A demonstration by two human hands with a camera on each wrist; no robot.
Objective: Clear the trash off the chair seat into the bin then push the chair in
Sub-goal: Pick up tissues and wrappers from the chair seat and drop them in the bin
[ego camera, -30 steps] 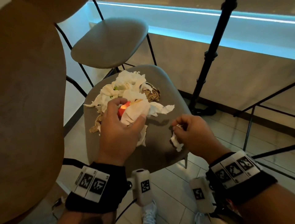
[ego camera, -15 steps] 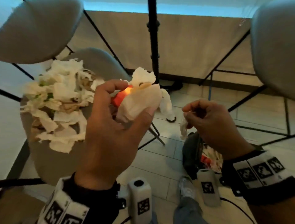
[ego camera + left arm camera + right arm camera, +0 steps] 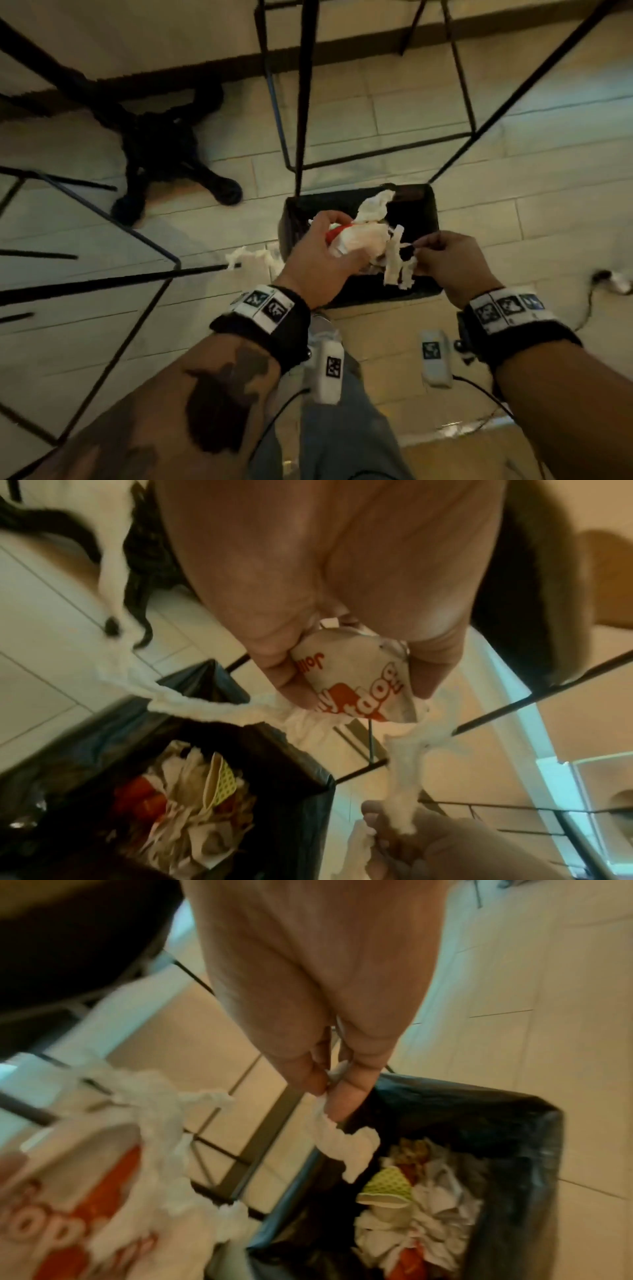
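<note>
Trash in both hands, held over the black-lined bin (image 3: 424, 205) on the tiled floor. Left hand (image 3: 318, 253) curls round a red-and-white wrapper (image 3: 356, 680) with tissue; right hand (image 3: 448, 260) pinches a tissue strip (image 3: 342, 1142).

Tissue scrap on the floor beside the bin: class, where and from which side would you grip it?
Probably pinch the tissue scrap mid-length from above: it lies limp and flat on the tiles, hemmed by the bin and a chair rail.

bin (image 3: 424, 294) near rim behind hands | wrapper (image 3: 356, 680) print partly under fingers | chair legs blurred
</note>
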